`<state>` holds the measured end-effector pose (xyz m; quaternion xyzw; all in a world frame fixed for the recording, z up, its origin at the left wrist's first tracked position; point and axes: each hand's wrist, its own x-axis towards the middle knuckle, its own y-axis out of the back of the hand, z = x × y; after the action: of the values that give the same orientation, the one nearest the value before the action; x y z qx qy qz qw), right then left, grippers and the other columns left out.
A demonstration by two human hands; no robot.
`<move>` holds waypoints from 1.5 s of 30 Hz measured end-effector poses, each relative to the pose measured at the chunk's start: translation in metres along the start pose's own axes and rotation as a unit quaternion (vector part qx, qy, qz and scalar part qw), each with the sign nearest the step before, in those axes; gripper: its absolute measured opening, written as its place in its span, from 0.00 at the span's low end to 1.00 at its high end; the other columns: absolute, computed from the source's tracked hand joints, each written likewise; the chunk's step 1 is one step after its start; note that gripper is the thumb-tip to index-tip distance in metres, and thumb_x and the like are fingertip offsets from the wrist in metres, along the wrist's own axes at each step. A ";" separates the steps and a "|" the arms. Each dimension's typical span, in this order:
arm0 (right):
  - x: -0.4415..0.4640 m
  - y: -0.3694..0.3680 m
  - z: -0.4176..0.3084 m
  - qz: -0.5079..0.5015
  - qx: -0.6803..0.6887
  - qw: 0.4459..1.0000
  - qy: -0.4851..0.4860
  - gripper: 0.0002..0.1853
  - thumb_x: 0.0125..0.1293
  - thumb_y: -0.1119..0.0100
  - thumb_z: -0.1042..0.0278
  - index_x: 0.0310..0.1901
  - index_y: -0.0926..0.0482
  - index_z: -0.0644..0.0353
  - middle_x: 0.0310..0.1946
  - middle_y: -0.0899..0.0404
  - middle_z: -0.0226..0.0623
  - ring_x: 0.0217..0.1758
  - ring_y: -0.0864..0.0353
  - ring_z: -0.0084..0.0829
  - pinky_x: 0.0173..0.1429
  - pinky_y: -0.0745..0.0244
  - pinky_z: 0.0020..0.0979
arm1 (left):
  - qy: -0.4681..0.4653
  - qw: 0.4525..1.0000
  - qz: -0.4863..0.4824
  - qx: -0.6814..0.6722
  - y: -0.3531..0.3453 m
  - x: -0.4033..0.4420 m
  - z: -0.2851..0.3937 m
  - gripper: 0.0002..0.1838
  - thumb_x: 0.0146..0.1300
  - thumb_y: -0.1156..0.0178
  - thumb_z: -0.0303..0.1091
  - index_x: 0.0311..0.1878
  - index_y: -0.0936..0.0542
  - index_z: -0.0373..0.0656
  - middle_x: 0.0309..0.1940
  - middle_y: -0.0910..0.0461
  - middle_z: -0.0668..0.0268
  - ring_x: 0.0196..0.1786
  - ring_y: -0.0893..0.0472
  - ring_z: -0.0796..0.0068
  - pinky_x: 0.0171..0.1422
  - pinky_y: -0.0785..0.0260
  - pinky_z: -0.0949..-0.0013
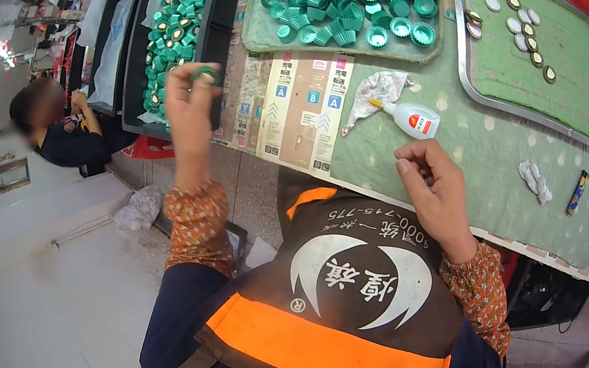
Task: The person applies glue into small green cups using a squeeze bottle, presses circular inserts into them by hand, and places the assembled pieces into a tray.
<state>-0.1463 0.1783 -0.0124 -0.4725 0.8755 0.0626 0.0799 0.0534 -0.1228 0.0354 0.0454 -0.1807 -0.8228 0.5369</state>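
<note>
Green cap (206, 75) is in our left hand (191, 109), raised over the right edge of the lined black crate (223, 18); this grip is almost closed, with the fingers and the thumb pinching the cap. Nearest to us is our brown apron (352, 324) with an orange band. Our right hand (438, 195) is above the front part of the bench (361, 166), its fingers curled toward the thumb, and we cannot tell if they close on something small. Just beyond it lies a white bottle (414, 120) with a red label and yellow tip, touching a crumpled cloth (378, 92). To the right are a wad of tissue (535, 181) and a slim dark tube (578, 193). Farther away, one tray (265, 35) carries many green caps, and a metal-rimmed tray (577, 100) carries small round discs (521, 41). More green caps fill the lined black crate. At far left, another person (78, 138) sits beyond the second crate (116, 42).
</note>
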 end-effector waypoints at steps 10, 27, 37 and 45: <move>0.002 0.008 -0.013 0.027 -0.098 0.993 0.057 0.05 0.69 0.39 0.75 0.45 0.21 0.64 0.35 0.24 0.36 0.32 0.26 0.25 0.37 0.29 0.28 | -0.249 0.829 0.119 0.486 0.042 0.057 -0.043 0.16 0.65 0.37 0.34 0.54 0.18 0.41 0.49 0.18 0.56 0.55 0.23 0.55 0.63 0.34 0.54; 0.042 -0.004 0.003 0.049 -0.485 0.845 0.222 0.29 0.60 0.33 0.71 0.64 0.28 0.60 0.55 0.27 0.46 0.58 0.28 0.48 0.59 0.30 0.45 | -0.091 0.863 -0.120 0.483 -0.096 0.075 -0.035 0.22 0.61 0.33 0.47 0.50 0.19 0.39 0.45 0.16 0.55 0.49 0.17 0.52 0.52 0.25 0.50; 0.041 0.012 0.015 0.094 -0.292 0.928 0.210 0.25 0.62 0.35 0.76 0.62 0.26 0.61 0.49 0.22 0.46 0.51 0.22 0.44 0.54 0.25 0.40 | 0.038 0.988 -0.148 -0.005 -0.078 0.057 -0.036 0.16 0.71 0.43 0.34 0.58 0.22 0.38 0.41 0.18 0.63 0.38 0.19 0.74 0.45 0.24 0.69; 0.031 0.000 -0.020 0.065 0.061 0.996 0.029 0.18 0.67 0.32 0.71 0.56 0.23 0.62 0.41 0.19 0.34 0.43 0.21 0.20 0.49 0.24 0.28 | 0.259 0.814 -0.352 -0.383 -0.100 -0.040 0.004 0.22 0.74 0.41 0.41 0.66 0.30 0.41 0.53 0.17 0.59 0.42 0.19 0.79 0.46 0.24 0.74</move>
<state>-0.1645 0.1486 0.0010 -0.4101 0.9086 -0.0002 0.0787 -0.0177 -0.0504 -0.0001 0.1080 0.3234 -0.9161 0.2112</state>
